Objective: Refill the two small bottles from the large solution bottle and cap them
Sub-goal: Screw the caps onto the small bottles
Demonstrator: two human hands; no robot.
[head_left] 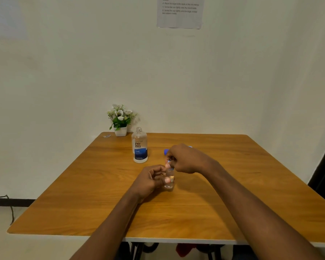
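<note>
A small clear bottle (169, 180) stands upright on the wooden table (101, 203) near its middle. My left hand (151, 180) holds its body from the left between thumb and fingers. My right hand (184, 158) sits over its top, fingertips pinching the blue-and-white cap (169, 162) at the neck. The large solution bottle (139, 146), clear with a blue label and no cap on, stands upright behind and to the left. A blue object (165, 151) shows behind my right hand, mostly hidden. A second small bottle is not visible.
A white pot of artificial flowers (120, 119) stands at the table's far left edge by the wall, with a small bluish scrap (107, 136) beside it. A printed sheet (179, 12) hangs on the wall. Chair parts and a red thing (184, 249) show under the front edge.
</note>
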